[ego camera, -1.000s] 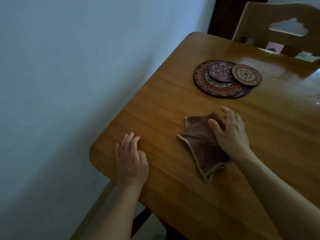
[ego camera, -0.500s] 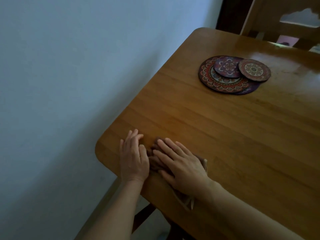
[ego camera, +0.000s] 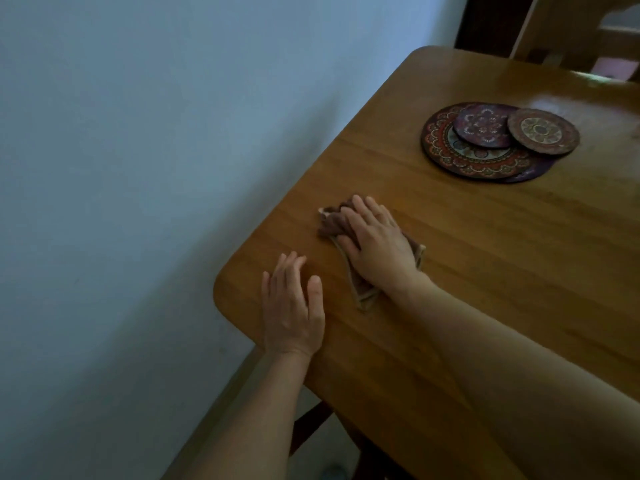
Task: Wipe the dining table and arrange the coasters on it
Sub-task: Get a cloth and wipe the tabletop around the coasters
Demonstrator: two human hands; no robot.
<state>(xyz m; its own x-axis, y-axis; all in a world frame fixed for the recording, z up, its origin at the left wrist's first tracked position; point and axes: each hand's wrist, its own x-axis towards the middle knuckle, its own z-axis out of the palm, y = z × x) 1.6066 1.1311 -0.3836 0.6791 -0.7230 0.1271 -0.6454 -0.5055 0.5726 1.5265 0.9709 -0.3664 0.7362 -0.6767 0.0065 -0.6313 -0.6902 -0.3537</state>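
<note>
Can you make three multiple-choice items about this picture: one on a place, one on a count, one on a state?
1. Where is the cloth?
A. under the right hand
B. on the coasters
C. on the chair

2. How many small coasters lie on the big mats?
A. none
B. two
C. five

3. How is the left hand?
A. gripping the cloth
B. lifting a coaster
C. flat on the table

Key: 1 A, the right hand presses the cloth. 2 B, two small coasters show. 3 C, the left hand rests open on the table.
</note>
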